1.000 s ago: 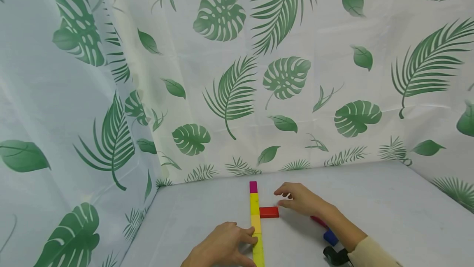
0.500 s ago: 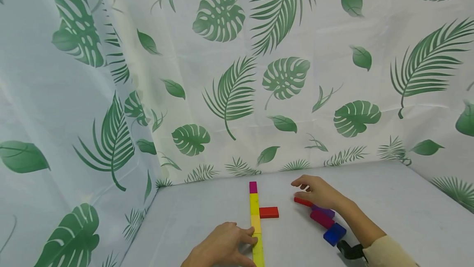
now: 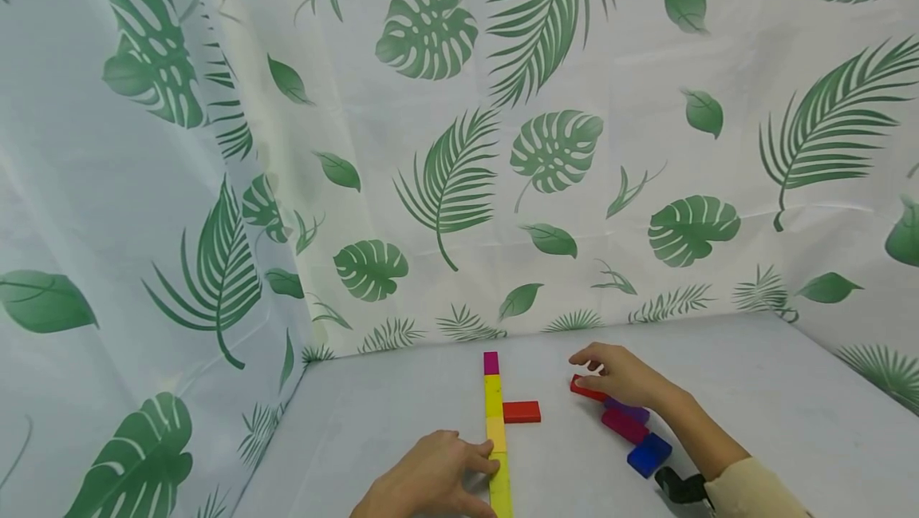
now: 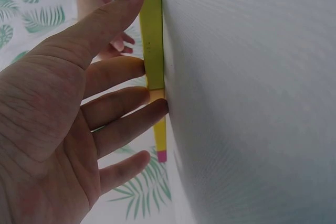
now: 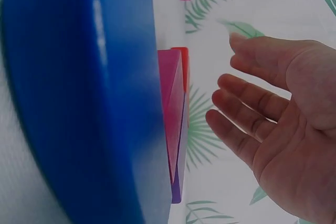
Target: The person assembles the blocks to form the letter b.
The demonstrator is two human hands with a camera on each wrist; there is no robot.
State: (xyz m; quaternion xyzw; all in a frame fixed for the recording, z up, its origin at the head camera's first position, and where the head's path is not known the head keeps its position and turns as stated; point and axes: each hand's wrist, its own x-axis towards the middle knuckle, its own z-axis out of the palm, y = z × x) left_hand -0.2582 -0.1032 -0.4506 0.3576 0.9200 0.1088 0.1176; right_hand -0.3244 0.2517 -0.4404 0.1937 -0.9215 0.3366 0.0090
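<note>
A straight row of blocks runs away from me in the head view: a yellow block (image 3: 501, 482) nearest, a light orange block (image 3: 496, 435), another yellow block (image 3: 494, 396) and a magenta block (image 3: 491, 363) at the far end. My left hand (image 3: 434, 474) touches the near yellow block and the orange one with loosely spread fingers; its thumb lies on the near block in the left wrist view. A red block (image 3: 522, 412) sticks out sideways from the row. My right hand (image 3: 625, 376) hovers at a second red block (image 3: 587, 390), thumb overlapping it, fingers relaxed.
Loose blocks lie below my right forearm: a purple block (image 3: 630, 411), a crimson block (image 3: 625, 425) and a blue block (image 3: 649, 454). The blue one fills much of the right wrist view. A leaf-printed curtain (image 3: 459, 294) closes off the back and sides of the white table (image 3: 373, 406).
My right hand has moved right, from beside the sideways red block to the loose red block, uncovering the loose blocks. My left hand stays where it was.
</note>
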